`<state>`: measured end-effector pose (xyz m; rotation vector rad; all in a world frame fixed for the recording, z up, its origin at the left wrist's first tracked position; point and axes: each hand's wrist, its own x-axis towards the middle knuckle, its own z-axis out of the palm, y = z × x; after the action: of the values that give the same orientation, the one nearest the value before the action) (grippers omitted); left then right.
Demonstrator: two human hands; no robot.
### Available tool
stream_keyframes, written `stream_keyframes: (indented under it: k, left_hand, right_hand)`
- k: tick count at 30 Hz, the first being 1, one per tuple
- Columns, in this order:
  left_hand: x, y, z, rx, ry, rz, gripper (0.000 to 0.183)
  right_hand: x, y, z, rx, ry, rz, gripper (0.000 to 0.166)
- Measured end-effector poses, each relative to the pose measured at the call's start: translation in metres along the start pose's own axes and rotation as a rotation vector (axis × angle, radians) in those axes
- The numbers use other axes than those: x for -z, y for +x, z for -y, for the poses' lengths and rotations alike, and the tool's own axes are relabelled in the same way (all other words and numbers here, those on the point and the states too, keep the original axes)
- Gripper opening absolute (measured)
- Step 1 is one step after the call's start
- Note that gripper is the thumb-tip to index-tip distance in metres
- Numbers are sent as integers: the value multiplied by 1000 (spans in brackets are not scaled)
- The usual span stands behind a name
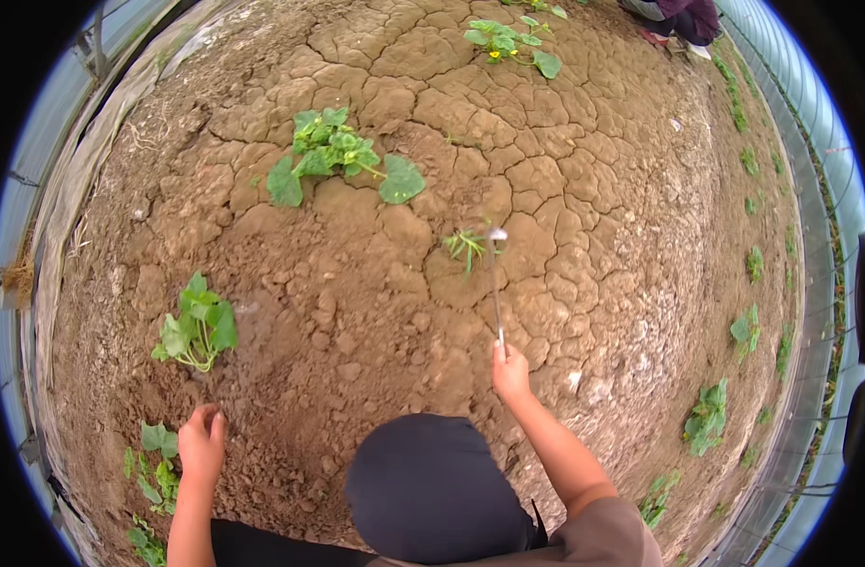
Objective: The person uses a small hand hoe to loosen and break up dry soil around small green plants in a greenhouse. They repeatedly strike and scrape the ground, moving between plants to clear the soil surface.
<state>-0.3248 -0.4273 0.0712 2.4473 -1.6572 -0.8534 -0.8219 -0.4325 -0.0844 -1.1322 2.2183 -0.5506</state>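
Note:
My right hand (510, 372) is closed around the handle of a thin metal hand tool (497, 290), held out ahead over the cracked soil. The tool's small, blurred head is beside a narrow-leaved weed (465, 244); whether they touch I cannot tell. My left hand (202, 439) is low at the left with fingers curled and the thumb apart, and nothing shows in it. It is just below a leafy green plant (198, 326) and beside another plant (156, 461). A broad-leaved vine plant (333, 152) grows farther ahead, left of the weed.
My dark-clad knee (436, 489) is at the bottom. A flowering plant (503, 42) grows far ahead. Another person (677, 21) is at the top right. Several plants line the right side (707, 418), near the plastic greenhouse wall (822, 177). Pale sheeting (64, 170) edges the left.

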Motion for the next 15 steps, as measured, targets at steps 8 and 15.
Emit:
stream_keyframes:
  k: [8, 15]
  left_hand:
    - [58, -36, -139, -278, 82, 221, 18]
    - [84, -68, -150, -273, -101, 210, 20]
  right_hand:
    - [-14, 126, 8, -154, -129, -134, 39]
    - [-27, 14, 4, -179, 81, 38, 40]
